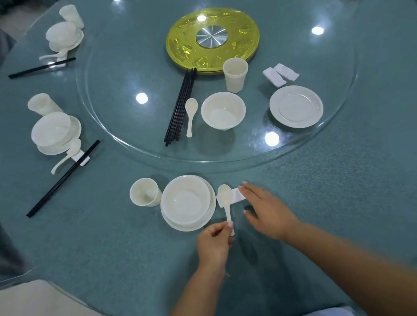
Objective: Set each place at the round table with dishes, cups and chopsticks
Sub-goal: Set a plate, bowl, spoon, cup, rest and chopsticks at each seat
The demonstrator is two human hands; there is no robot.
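A restaurant dining room. The round table (360,193) bears a glass turntable (227,153). Matching white settings (55,132) ring it.

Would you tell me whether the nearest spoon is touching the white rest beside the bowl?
Touching: the head view shows the spoon bowl lying on the white rest, with no gap.

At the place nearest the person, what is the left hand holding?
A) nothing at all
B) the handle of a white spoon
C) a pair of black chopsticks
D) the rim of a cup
B: the left hand pinches the handle end of the white spoon, whose bowl lies over the small white rest beside the stacked bowl and plate.
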